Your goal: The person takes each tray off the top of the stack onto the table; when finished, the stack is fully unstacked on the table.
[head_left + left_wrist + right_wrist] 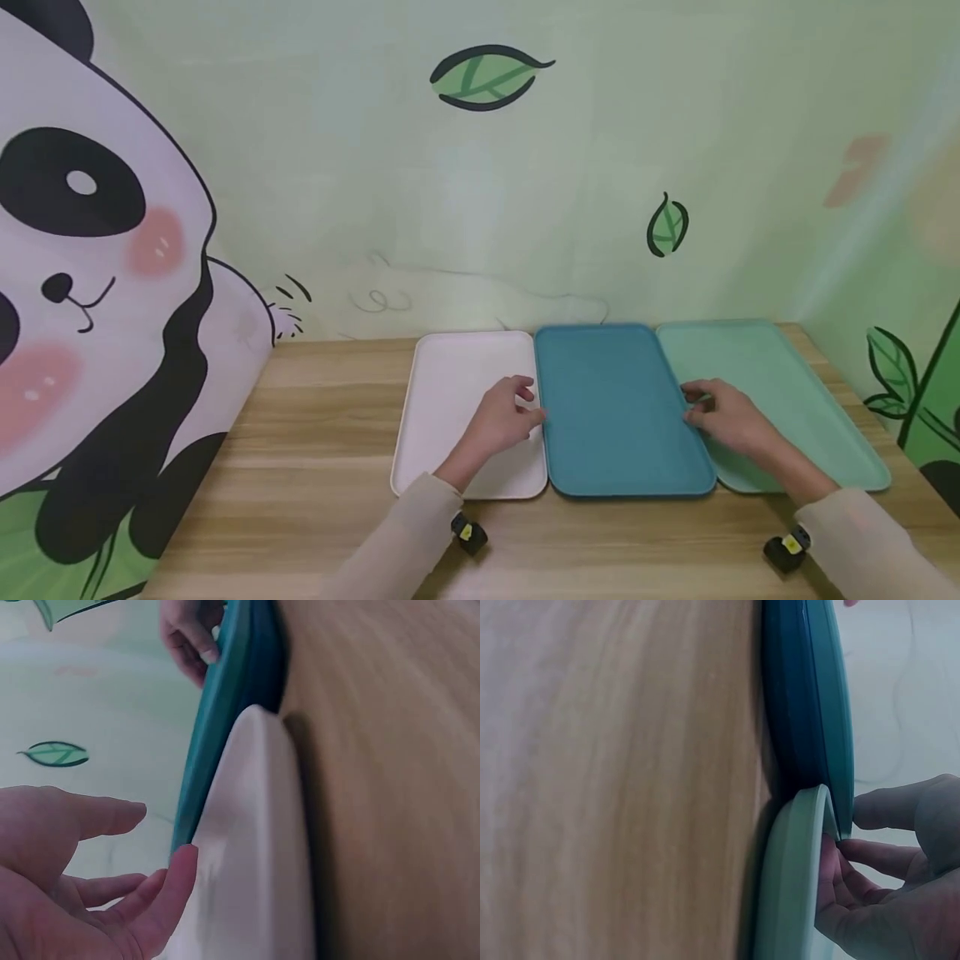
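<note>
One white tray (pixel 450 383), shallow and rimmed, lies at left with its long side against or very near its neighbour. Over its right edge is the left hand (pixel 502 421): thumb and fingers are spread and loosely bent, gripping nothing, the tips beside the seam. In the middle lies the blue tray (pixel 615 408), between the two hands. It is probably light, stiff and not fragile; its smooth face may slide readily, and its breadth suits one hand at each long side, thumb over the rim and fingers beneath. At its right rim the right hand (pixel 727 417) has thumb and fingers bent close about the edge; whether they pinch it cannot be told. The green tray (pixel 780 400) lies at right, partly under that hand, and should handle much like the blue one.

The surface is a wood-grained table (pixel 300 517), its streaks running from side to side. Behind it rises a pale green painted wall: at left, a large panda (pixel 180 275); then faint scribbles (pixel 381 300) low down, a large leaf (pixel 487 79) high up, a small leaf (pixel 667 229), and leafy stems (pixel 892 375) at far right.
</note>
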A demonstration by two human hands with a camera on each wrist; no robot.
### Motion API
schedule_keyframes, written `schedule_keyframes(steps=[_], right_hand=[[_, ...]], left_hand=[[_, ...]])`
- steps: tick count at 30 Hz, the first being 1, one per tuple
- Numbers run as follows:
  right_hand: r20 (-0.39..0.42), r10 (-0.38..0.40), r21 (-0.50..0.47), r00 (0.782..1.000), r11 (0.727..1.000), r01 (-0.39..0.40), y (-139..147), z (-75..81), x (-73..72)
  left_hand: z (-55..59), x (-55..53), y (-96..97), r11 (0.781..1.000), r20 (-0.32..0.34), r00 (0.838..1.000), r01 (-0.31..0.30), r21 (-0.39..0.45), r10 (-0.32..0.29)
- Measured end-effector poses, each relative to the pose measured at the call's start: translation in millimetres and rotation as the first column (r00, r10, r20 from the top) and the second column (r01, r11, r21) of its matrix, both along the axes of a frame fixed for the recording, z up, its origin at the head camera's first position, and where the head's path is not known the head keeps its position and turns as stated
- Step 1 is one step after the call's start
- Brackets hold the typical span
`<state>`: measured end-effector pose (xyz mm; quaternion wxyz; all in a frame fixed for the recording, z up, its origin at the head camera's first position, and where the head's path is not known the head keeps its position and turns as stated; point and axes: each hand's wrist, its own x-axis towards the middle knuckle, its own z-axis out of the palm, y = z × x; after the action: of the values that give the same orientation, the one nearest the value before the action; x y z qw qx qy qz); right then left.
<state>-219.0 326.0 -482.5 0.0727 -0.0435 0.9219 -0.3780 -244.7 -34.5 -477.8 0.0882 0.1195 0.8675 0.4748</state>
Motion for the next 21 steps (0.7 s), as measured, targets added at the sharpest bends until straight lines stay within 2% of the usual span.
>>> schedule_keyframes(steps=[5,13,18,21], right_hand=[[-0.005,-0.008,0.000,1.000,1.000,0.008,0,0.2,0.2],[-0.008,0.005,-0.010,1.000,1.000,-0.005,1,-0.9,-0.5],[-0.012,0.008,-0.009,1.000,1.000,-0.008,2,-1.6,-1.8],[-0.021,0.010,-0.004,1.000,1.000,-0.010,2,-2.4,-2.4]], left_hand=[[-4.8,-1.9,13.7,0.996,0.005,1.000,0.001,-0.088,-0.001],[-12.8,-6.4,24.4,0.971,-0.070,0.997,-0.059,-0.230,0.044],[-13.5,-7.6,29.0,0.963,-0.060,0.996,-0.082,-0.258,0.068],[-11.7,-7.4,29.4,0.965,-0.058,0.995,-0.088,-0.245,0.076]])
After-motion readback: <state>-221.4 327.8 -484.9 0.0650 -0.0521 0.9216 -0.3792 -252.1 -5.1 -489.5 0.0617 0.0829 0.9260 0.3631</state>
